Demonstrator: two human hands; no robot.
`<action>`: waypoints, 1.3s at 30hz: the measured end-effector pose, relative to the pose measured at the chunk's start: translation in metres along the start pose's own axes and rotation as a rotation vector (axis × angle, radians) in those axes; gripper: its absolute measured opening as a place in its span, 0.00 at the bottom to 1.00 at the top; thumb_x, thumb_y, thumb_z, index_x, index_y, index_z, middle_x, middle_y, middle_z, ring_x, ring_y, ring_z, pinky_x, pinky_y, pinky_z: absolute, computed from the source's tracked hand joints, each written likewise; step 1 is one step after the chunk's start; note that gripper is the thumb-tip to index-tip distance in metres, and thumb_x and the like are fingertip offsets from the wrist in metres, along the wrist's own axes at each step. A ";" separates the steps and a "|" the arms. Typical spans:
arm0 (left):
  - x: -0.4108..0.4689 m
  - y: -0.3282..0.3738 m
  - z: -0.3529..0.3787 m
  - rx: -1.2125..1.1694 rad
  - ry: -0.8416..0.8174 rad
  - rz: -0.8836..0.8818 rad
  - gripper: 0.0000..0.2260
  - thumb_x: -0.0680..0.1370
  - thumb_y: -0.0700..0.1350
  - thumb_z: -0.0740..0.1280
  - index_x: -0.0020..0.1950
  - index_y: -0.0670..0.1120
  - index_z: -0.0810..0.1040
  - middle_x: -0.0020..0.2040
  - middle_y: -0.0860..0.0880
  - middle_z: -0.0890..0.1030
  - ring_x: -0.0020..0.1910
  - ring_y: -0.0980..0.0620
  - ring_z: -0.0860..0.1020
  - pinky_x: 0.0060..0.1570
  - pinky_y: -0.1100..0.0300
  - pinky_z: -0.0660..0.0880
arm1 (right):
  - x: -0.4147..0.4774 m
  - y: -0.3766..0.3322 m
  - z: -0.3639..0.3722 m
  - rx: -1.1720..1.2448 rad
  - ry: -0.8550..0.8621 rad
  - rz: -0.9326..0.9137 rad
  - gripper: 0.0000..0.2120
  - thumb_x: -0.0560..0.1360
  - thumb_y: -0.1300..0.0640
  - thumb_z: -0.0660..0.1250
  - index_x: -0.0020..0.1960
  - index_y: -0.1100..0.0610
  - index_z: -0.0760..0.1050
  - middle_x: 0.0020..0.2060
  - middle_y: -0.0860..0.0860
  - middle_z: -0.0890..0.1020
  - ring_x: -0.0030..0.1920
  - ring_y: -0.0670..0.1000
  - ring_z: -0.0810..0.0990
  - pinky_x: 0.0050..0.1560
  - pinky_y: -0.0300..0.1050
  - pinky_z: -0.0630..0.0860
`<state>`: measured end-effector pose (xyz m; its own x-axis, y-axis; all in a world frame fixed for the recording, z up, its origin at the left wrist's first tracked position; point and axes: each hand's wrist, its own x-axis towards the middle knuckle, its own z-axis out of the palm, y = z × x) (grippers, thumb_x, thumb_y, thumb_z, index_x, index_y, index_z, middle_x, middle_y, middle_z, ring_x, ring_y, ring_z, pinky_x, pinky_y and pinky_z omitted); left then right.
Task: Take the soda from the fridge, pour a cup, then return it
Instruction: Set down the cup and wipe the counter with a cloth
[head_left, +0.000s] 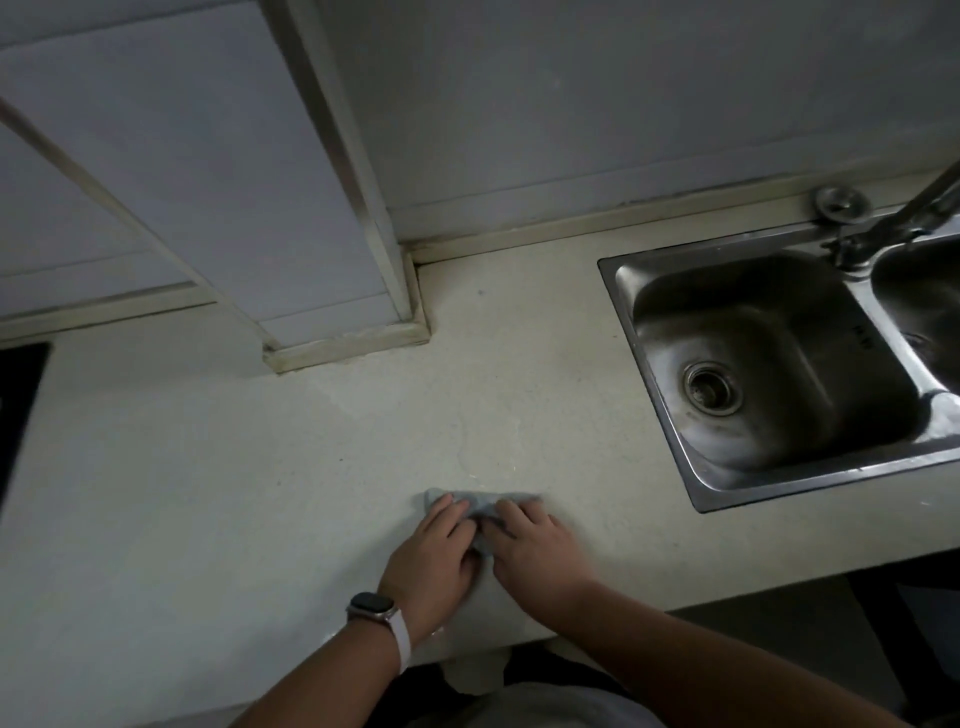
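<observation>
Nearest the camera, both forearms reach in from the near edge, a watch (370, 606) on the left wrist. The left hand (431, 558) and the right hand (535, 545) lie side by side, palms down, fingers pressed flat on a small grey cloth (480, 506) bunched on the pale desk (208, 467); each grasps the cloth by pressing rather than clenching. Just beyond the cloth a faint wet outline (467, 436) spreads on the desk, so the step in hand looks like wiping up a spill, probably after pouring. To do it well, keep even downward pressure, push the cloth far enough to cover the whole damp patch, then draw it back in overlapping strokes, folding to a dry face once soaked. Farther right sits a steel sink (769, 374) with its drain (709, 387) and a tap (914, 213), handy for wringing out. At the far left a boxed column (291, 218) meets the wall. Neither the soda, the cup nor the fridge is in view, so their whereabouts cannot be told.
</observation>
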<state>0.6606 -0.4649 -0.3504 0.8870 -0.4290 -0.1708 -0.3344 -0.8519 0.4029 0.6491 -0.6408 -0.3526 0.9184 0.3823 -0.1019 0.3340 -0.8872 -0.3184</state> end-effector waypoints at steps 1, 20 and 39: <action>0.001 -0.004 -0.002 -0.006 0.001 0.004 0.12 0.74 0.45 0.63 0.54 0.46 0.82 0.64 0.47 0.79 0.68 0.46 0.73 0.58 0.55 0.77 | 0.003 -0.001 0.000 0.003 -0.010 -0.001 0.21 0.62 0.51 0.74 0.56 0.48 0.80 0.52 0.49 0.79 0.46 0.53 0.79 0.42 0.44 0.80; 0.076 -0.056 -0.042 0.159 -0.072 0.214 0.25 0.65 0.34 0.75 0.62 0.42 0.80 0.63 0.45 0.80 0.67 0.44 0.74 0.67 0.51 0.68 | 0.067 -0.027 0.000 0.036 -0.004 0.207 0.17 0.69 0.57 0.71 0.57 0.57 0.77 0.49 0.55 0.76 0.44 0.56 0.76 0.38 0.48 0.81; 0.161 -0.074 -0.049 0.087 -0.177 0.568 0.20 0.70 0.32 0.58 0.59 0.38 0.80 0.63 0.40 0.79 0.67 0.38 0.73 0.71 0.48 0.59 | 0.096 -0.026 -0.006 0.064 0.079 0.504 0.23 0.73 0.53 0.69 0.65 0.60 0.74 0.56 0.59 0.76 0.49 0.58 0.76 0.44 0.50 0.80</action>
<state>0.8439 -0.4560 -0.3638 0.4980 -0.8613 -0.1011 -0.7718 -0.4933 0.4012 0.7299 -0.5828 -0.3487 0.9760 -0.1122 -0.1867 -0.1662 -0.9376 -0.3054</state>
